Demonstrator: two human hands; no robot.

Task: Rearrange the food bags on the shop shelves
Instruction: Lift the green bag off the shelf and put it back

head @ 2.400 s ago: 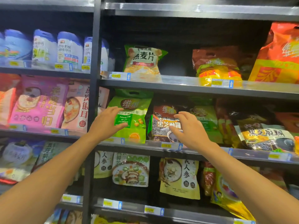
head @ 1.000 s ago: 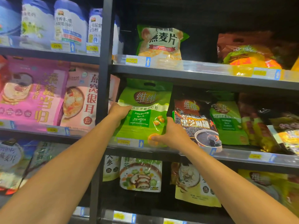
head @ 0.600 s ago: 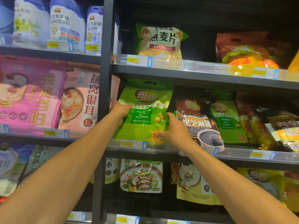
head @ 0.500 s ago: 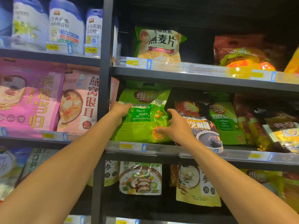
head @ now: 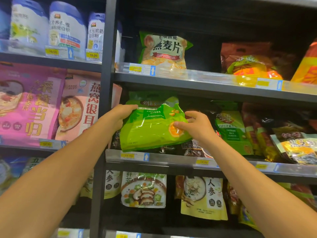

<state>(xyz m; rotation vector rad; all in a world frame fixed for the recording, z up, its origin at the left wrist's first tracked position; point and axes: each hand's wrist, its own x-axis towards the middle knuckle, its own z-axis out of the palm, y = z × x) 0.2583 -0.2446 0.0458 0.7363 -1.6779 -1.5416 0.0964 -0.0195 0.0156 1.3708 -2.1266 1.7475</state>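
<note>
— Two hands are on the green bag [head: 152, 127], yes?
— Yes. The left hand [head: 120, 115] is closed around its upper left corner, and the right hand [head: 195, 127] pinches its right edge, thumb on the front and fingers behind.
— Where is the bag?
— At the left end of the middle shelf [head: 171, 159], beside the post [head: 104, 103]. Its bottom edge hangs clear above the shelf's price rail, and the bag leans forward with its top bent over.
— How does that differ from a second ago?
— Then the bag stood upright on the shelf, its bottom behind the rail, with the right hand at its lower right corner. Half a second ago it was already lifted a little. Now it is higher and crumpled, and dark bags [head: 190, 148] show beneath it.
— And its neighbours?
— A second green bag [head: 231, 131] stands to the right, as it did before. The oat bag [head: 164, 50] on the shelf above has not shifted either.
</note>
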